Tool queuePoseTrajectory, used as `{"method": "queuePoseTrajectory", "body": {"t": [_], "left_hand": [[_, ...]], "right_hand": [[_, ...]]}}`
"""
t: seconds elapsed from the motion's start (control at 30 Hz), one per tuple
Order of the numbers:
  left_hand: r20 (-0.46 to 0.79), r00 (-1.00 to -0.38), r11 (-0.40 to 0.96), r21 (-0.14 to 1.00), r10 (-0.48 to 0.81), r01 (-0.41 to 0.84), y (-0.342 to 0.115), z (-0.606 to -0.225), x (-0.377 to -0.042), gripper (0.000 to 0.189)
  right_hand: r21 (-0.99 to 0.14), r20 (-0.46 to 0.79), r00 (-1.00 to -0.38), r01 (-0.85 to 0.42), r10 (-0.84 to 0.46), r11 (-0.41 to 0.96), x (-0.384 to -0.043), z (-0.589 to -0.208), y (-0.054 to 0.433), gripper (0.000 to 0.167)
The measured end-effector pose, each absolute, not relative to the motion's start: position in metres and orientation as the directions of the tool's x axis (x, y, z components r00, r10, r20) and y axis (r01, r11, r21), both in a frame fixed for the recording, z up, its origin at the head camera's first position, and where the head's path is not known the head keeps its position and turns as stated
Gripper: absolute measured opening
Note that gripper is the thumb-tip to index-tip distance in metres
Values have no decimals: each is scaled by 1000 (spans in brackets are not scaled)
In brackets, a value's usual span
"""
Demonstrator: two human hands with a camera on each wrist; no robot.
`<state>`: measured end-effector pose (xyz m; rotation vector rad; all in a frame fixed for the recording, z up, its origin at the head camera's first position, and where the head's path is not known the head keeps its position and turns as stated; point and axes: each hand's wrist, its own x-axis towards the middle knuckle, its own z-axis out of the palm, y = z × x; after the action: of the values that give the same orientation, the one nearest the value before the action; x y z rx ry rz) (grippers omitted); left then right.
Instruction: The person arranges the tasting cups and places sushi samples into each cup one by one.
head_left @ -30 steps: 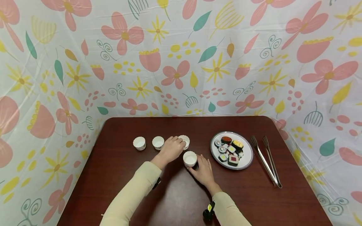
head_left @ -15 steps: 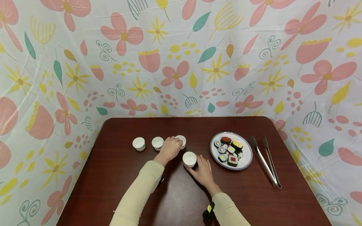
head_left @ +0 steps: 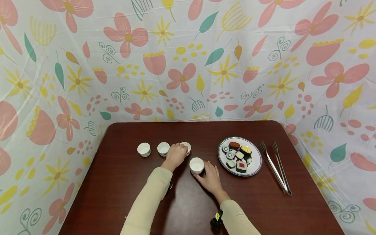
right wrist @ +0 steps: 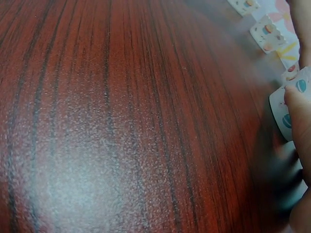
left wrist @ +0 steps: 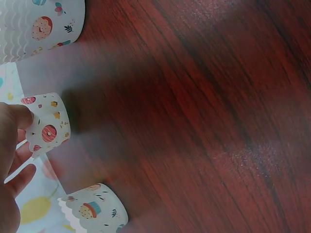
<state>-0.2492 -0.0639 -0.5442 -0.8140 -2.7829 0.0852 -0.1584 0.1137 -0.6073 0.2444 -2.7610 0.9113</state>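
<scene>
My left hand [head_left: 175, 156] pinches a small white paper baking cup [head_left: 187, 148] by its side. In the left wrist view that printed baking cup [left wrist: 48, 127] stands on the table between my thumb and fingers. My right hand [head_left: 210, 179] holds a stack of nested baking cups [head_left: 196, 165], thumb and fingers round its side. Several wavy rims show on that stack [left wrist: 63, 23] in the left wrist view. Two more single baking cups, one in the middle [head_left: 163, 149] and one at the far left [head_left: 144, 149], stand in a row left of my left hand.
A round white plate [head_left: 224, 167] with a dark rim holds several sushi pieces [head_left: 241, 166] to the right of my right hand. Metal tongs [head_left: 274, 169] lie beyond it, spread apart. The brown table [head_left: 117, 186] ends at a flowered cloth [head_left: 182, 107] behind.
My left hand has drawn its baking cup a little to the left, toward the row of single cups. The right hand and its stack have stayed in place.
</scene>
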Motion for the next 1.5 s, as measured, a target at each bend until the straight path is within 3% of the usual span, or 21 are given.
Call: {"method": "queuePoseTrajectory", "body": {"t": [0.5, 0.77, 0.93, 1.2, 1.5], "left_hand": [[171, -847, 864, -104, 504, 493, -63, -549, -250, 5], [208, -851, 876, -89, 481, 474, -65, -553, -251, 7], [247, -831, 866, -89, 498, 492, -66, -551, -248, 18], [354, -773, 843, -106, 527, 527, -66, -547, -244, 30], [340, -754, 821, -127, 563, 556, -65, -537, -238, 38]], "right_hand": [[-560, 269, -959, -228, -85, 797, -159, -609, 114, 67], [-553, 342, -936, -271, -82, 788, -158, -612, 113, 66], [-537, 405, -911, -311, -84, 784, -157, -614, 113, 63], [-560, 305, -949, -244, -77, 792, -157, -609, 113, 67], [-568, 244, -966, -213, -84, 795, -157, -605, 113, 69]]}}
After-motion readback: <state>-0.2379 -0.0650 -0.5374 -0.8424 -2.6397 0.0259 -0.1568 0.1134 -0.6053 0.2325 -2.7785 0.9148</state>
